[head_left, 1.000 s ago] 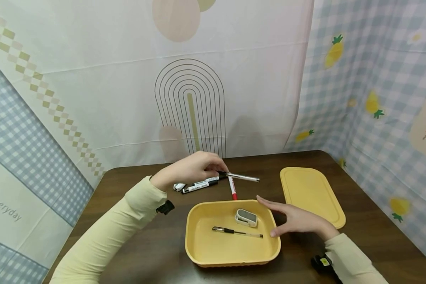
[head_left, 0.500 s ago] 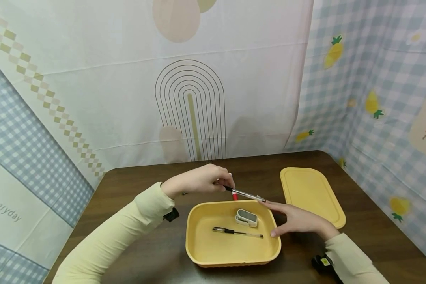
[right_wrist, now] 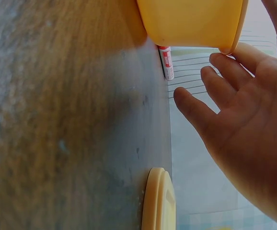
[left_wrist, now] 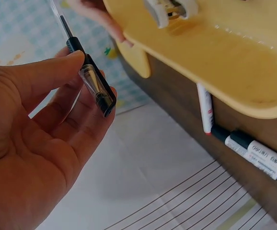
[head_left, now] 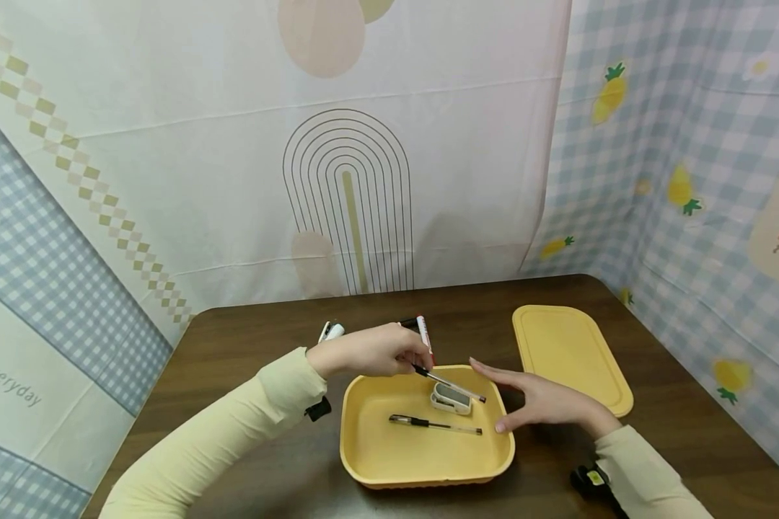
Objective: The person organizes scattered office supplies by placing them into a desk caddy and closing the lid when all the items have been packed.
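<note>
My left hand (head_left: 383, 349) pinches a clear gel pen (head_left: 457, 384) with a black grip between thumb and fingers. The pen slants over the far side of a yellow box (head_left: 389, 461). In the left wrist view the pen's capped end (left_wrist: 98, 91) points out of the hand. Inside the box lie a second gel pen (head_left: 435, 424) and a small white device with a grey top (head_left: 452, 400), its kind unclear. My right hand (head_left: 548, 404) rests at the box's right rim with fingers spread and fairly straight, fingertips touching the rim.
Behind the box lie a red-capped marker (head_left: 424, 330) and black-capped whiteboard markers (left_wrist: 268, 155), partly hidden by the left hand in the head view. A white object (head_left: 331, 331) lies left of them. A yellow lid (head_left: 568, 357) lies on the table to the right.
My left hand has brought the gel pen down and nearer, from above the markers to over the box's far side. The right hand and the box have stayed put.
</note>
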Action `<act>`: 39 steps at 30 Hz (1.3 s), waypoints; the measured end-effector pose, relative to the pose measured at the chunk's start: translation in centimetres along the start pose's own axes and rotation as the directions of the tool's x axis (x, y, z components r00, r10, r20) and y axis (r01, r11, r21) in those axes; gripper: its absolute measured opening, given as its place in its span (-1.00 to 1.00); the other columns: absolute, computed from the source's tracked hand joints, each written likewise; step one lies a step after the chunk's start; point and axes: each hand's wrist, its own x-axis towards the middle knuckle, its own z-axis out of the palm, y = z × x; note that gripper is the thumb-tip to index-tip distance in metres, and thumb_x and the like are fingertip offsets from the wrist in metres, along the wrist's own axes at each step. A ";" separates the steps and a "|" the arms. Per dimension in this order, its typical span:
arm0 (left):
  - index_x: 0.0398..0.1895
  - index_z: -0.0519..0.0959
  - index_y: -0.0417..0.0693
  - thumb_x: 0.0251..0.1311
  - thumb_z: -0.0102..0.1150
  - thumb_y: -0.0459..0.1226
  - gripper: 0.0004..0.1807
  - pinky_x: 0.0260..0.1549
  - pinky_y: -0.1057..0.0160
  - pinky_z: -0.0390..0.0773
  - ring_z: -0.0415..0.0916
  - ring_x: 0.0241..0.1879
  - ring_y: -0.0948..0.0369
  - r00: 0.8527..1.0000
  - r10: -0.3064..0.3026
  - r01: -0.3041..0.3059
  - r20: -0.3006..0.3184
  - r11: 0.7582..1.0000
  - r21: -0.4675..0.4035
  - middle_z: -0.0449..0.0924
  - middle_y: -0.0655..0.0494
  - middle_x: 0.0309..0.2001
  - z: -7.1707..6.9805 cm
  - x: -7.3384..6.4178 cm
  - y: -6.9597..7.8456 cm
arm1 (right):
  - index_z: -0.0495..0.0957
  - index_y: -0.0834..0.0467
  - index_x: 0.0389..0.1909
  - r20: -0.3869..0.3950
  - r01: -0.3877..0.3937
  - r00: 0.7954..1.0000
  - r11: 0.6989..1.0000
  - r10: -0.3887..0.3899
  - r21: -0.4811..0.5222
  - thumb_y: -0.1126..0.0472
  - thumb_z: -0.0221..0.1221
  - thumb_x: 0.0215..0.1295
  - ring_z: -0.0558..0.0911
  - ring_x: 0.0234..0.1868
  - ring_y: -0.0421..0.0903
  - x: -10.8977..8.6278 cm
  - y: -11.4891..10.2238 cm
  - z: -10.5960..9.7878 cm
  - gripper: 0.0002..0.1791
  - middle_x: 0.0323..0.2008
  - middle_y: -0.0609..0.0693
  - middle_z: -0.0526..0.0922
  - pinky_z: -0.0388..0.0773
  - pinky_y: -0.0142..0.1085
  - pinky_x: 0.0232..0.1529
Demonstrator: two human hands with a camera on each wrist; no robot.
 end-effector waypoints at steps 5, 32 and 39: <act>-0.01 0.70 -0.12 0.29 0.17 -0.51 -0.72 -0.10 0.43 0.52 0.60 -0.12 0.27 1.000 0.010 -0.010 0.026 1.000 0.028 0.69 0.11 -0.08 1.1 0.1 -0.3 | 0.06 -0.01 0.61 0.001 -0.008 1.000 1.000 0.008 -0.004 0.01 0.42 0.21 0.14 0.51 0.05 0.0 0.1 0.0 0.03 0.56 -0.17 0.07 0.21 -0.07 0.41; -0.08 0.73 0.00 0.30 0.22 -0.45 -0.76 -0.21 0.51 0.49 0.51 -0.24 0.50 0.978 -0.088 0.101 0.187 0.993 -0.062 0.67 0.38 -0.22 6.7 -0.3 -2.5 | 0.06 -0.15 0.60 -0.004 -0.033 0.999 0.999 0.033 0.020 -0.02 0.43 0.19 0.16 0.50 0.04 -0.2 0.1 0.2 0.03 0.55 -0.15 0.12 0.21 -0.11 0.41; -0.13 0.72 -0.02 0.30 0.22 -0.46 -0.79 -0.14 0.48 0.49 0.53 -0.20 0.46 0.973 -0.091 0.109 0.212 0.991 -0.075 0.67 0.33 -0.22 7.5 -0.6 -3.0 | 0.06 -0.14 0.60 -0.009 -0.034 0.999 0.999 0.035 0.033 -0.02 0.43 0.18 0.15 0.51 0.02 0.0 0.1 0.4 0.03 0.55 -0.17 0.11 0.19 -0.13 0.42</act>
